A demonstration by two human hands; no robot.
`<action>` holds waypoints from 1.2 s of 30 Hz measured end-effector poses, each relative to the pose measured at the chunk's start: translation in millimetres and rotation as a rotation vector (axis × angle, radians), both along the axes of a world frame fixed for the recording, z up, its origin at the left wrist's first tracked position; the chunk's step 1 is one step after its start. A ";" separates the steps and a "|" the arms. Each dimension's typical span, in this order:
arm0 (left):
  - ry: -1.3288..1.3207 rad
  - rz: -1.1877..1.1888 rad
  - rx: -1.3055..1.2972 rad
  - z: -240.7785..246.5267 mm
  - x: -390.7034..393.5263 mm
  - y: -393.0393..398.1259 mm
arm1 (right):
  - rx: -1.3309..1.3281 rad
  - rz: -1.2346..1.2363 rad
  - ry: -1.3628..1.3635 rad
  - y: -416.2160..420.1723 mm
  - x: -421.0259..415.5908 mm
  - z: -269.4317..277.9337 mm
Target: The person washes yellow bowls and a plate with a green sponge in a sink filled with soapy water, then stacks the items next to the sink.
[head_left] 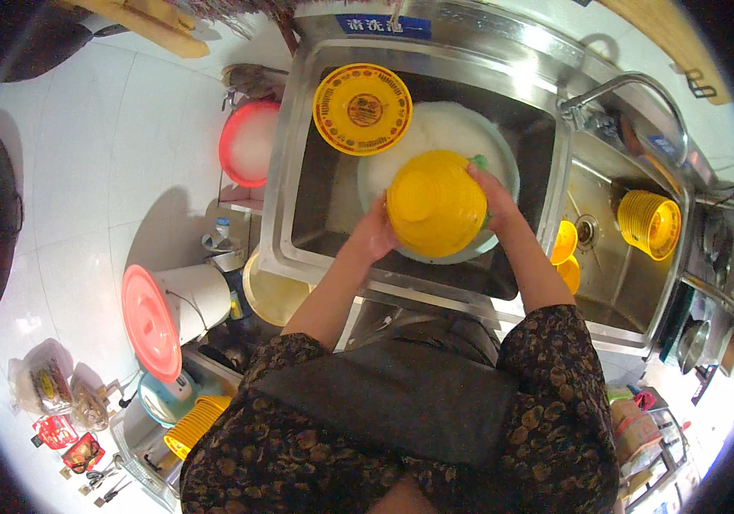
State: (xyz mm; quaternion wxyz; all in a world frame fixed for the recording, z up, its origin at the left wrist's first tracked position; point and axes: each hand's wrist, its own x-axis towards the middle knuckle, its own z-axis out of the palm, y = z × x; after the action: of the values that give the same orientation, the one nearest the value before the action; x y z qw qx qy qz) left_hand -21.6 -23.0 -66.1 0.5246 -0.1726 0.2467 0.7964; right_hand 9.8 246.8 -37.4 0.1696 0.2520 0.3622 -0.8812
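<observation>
A yellow bowl [437, 204], its foot ring turned towards me, is held between both hands. My left hand [376, 226] grips its left rim. My right hand [496, 200] holds the right side, with a green scrubbing cloth or pad [481, 161] partly showing behind the fingers. Below the bowl, a large pale basin [507, 153] of whitish, sudsy water stands in the left stainless-steel sink [334, 221]. Another yellow bowl [363, 109], with a red patterned inside, sits at the basin's upper left, face up. The bowl's inside is hidden from me.
Right of the first sink, a second steel sink [604, 257] holds a stack of yellow bowls [649, 225] and two loose yellow bowls [565, 243]. A curved faucet [637, 78] rises behind the divider. A red basin [232, 144] and a white bucket with a pink lid [151, 322] stand left.
</observation>
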 end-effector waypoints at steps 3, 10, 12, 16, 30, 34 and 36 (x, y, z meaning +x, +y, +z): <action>-0.073 0.088 0.065 45.2 -2.7 9.6 | 0.011 -0.018 -0.045 -3.7 6.1 -10.1; -0.002 0.269 0.071 52.2 6.9 -2.3 | 0.485 0.216 -0.094 -25.2 4.0 -48.8; 0.052 0.234 -0.048 56.0 8.8 4.3 | 0.812 0.309 -0.053 -24.8 2.8 -81.5; 0.218 0.073 -0.185 77.7 12.9 8.6 | 1.630 0.309 -0.047 -59.6 8.4 -130.0; 0.329 -0.023 -0.171 92.7 17.4 22.5 | 1.141 0.054 0.605 -49.7 30.9 61.9; 0.452 -0.013 -0.236 97.5 26.3 27.1 | 1.559 0.247 0.852 -77.6 32.6 105.4; 0.616 -0.108 -0.411 103.1 29.8 29.2 | 1.580 0.219 0.736 -82.1 19.6 100.6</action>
State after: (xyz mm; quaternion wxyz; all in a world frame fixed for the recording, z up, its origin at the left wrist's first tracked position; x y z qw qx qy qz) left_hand 8.2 6.2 37.0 0.4215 -0.0134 0.5563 0.7161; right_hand 29.4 164.7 63.1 -0.0983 -0.0406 0.9201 -0.3770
